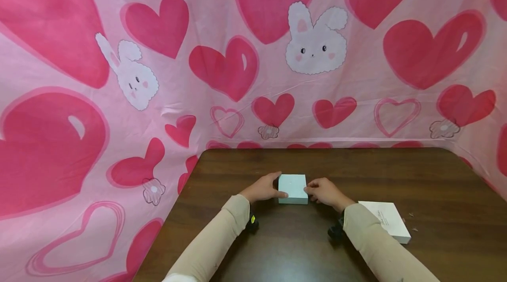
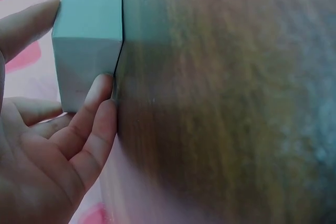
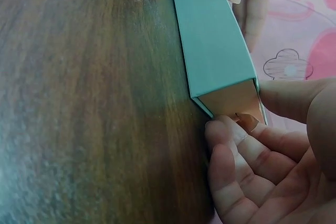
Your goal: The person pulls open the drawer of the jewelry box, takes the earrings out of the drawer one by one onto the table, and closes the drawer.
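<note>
A small mint-green box (image 1: 293, 185) lies flat on the table between both hands. My left hand (image 1: 261, 188) grips its left side, thumb over the front top edge and fingers round the left end. In the left wrist view, that hand's lower fingertips (image 2: 100, 90) touch the box's end where it meets the table. At the right end is my right hand (image 1: 328, 192), thumb against the top edge and curled fingers at the end face. The right wrist view shows this end as a recessed pale brown face (image 3: 226, 100), with a small brown piece (image 3: 247, 121) partly hidden by the fingers.
A white flat box (image 1: 396, 220) with small print lies to the right, partly covered by my right sleeve (image 1: 372, 233). Small scraps (image 1: 414, 229) lie beside it on the brown wooden table (image 1: 435, 176). A pink heart-patterned cloth (image 1: 222, 18) hangs behind and at the left.
</note>
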A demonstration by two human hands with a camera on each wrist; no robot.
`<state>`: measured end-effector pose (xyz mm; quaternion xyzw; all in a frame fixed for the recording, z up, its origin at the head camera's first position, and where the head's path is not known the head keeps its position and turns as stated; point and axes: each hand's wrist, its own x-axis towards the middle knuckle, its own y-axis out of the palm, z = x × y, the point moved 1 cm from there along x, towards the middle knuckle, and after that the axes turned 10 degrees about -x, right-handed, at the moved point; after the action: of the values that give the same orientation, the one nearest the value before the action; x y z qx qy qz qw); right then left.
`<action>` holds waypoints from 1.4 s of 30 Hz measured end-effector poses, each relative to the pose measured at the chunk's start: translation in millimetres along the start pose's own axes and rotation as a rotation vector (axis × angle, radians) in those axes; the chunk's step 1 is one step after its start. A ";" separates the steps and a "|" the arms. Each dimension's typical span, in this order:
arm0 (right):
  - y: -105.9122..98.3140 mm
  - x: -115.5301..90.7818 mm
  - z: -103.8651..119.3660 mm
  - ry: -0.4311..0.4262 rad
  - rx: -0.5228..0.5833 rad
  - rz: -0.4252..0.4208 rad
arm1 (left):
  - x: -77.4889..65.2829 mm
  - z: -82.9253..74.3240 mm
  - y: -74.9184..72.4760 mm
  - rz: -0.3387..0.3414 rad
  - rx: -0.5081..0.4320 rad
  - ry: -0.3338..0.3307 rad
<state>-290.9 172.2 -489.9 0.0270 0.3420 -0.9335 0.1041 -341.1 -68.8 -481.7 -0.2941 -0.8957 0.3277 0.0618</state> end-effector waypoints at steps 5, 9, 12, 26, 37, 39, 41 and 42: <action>0.6 0.3 -1.3 0.016 0.007 -0.001 | -2.8 -1.1 0.4 0.010 0.017 -0.001; 1.7 -0.5 -2.2 0.013 -0.001 -0.008 | -2.4 0.8 1.5 0.015 0.034 -0.003; 2.6 -1.6 -2.3 0.012 -0.005 -0.012 | -1.8 2.5 2.1 0.020 0.036 0.006; 6.7 -10.2 0.0 -0.030 -0.006 -0.017 | -9.9 -1.0 3.8 0.021 0.092 0.036; 8.4 -14.4 -1.2 -0.018 -0.010 0.004 | -19.6 -4.5 4.6 0.027 0.098 0.035; 9.5 -15.2 -2.2 -0.024 -0.013 0.004 | -21.1 -4.5 5.1 0.028 0.097 0.038; 10.0 -16.6 -2.2 -0.024 -0.012 0.002 | -22.3 -4.3 5.9 0.030 0.103 0.039; 10.0 -17.8 -2.0 -0.024 -0.014 0.001 | -23.0 -4.6 6.1 0.031 0.106 0.037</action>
<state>-271.4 169.1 -495.6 0.0154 0.3472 -0.9313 0.1090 -318.0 -75.5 -480.1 -0.3103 -0.8710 0.3702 0.0888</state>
